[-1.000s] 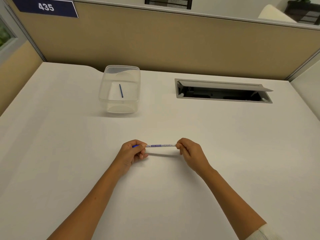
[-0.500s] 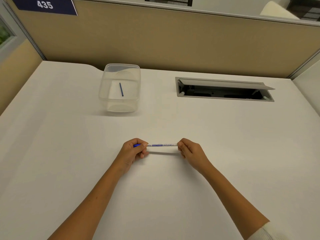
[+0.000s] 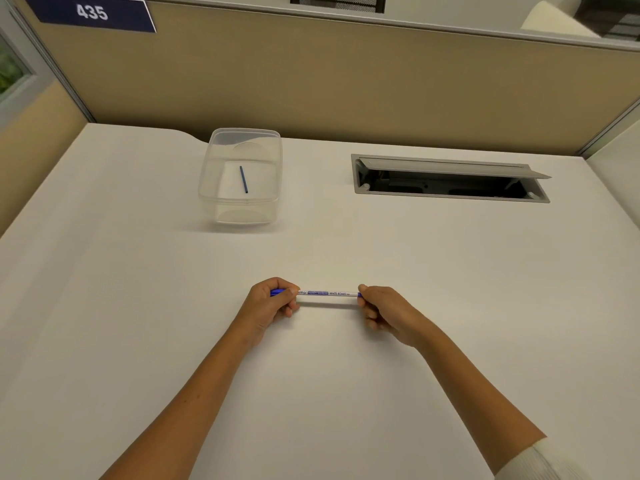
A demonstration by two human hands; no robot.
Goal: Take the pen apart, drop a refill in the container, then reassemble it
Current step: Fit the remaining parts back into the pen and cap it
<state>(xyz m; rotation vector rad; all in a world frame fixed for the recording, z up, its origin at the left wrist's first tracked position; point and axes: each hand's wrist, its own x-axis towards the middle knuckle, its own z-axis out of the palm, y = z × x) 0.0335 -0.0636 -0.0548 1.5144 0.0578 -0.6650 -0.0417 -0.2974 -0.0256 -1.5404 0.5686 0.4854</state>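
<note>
A slim white pen (image 3: 327,293) with blue print and blue ends is held level just above the white desk (image 3: 138,306). My left hand (image 3: 273,303) pinches its left end, where a blue cap shows between the fingers. My right hand (image 3: 384,311) grips its right end, where a bit of blue shows. A clear plastic container (image 3: 207,178) stands further back to the left. A thin blue refill (image 3: 243,179) lies on its bottom.
An open cable hatch (image 3: 450,178) with a raised grey lid is set into the desk at the back right. Tan partition walls (image 3: 346,81) close off the back and the left side. A blue sign reads 435 at the top left.
Both hands keep hold of the pen's ends in nearly the same place. A sliver of blue now shows at the right end by my right fingers.
</note>
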